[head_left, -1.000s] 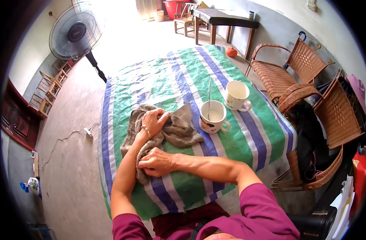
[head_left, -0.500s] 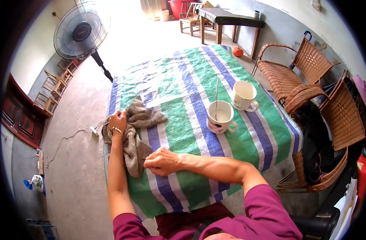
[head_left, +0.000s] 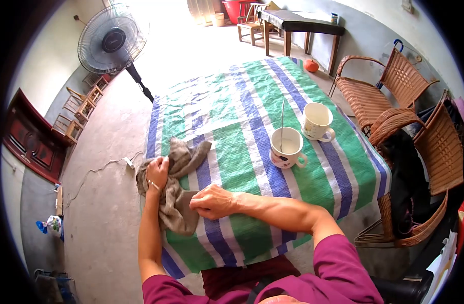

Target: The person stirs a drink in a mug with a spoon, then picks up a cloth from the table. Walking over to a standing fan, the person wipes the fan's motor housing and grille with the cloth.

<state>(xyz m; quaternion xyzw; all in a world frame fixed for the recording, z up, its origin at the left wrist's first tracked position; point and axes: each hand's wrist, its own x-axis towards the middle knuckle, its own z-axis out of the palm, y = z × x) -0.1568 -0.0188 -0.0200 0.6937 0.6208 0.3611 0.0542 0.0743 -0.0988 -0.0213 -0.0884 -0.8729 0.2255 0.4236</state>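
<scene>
A crumpled grey-brown cloth [head_left: 179,200] lies in folds along the left edge of the table. My left hand [head_left: 158,171] is closed on its upper left part, wrist bangle showing. At the cloth's right edge, my right hand [head_left: 210,202] pinches a corner between curled fingers. Farther right, beyond my hands, stand two white mugs with printed patterns. A thin spoon handle [head_left: 282,119] rises out of the nearer mug [head_left: 285,152], and the other mug [head_left: 317,121] is just behind it. What the cloth is exactly cannot be made out.
A striped green, blue and white sheet [head_left: 227,157] covers the table. Wicker chairs [head_left: 366,96] stand at the right. A standing fan [head_left: 113,40] is at the far left, with a cable and white plug [head_left: 128,162] on the floor. A dark-topped table [head_left: 303,23] stands behind.
My left hand has come nearer to me, and the cloth under it has shifted and bunched. My right hand keeps its pinch almost in place. The whole view has swung slightly.
</scene>
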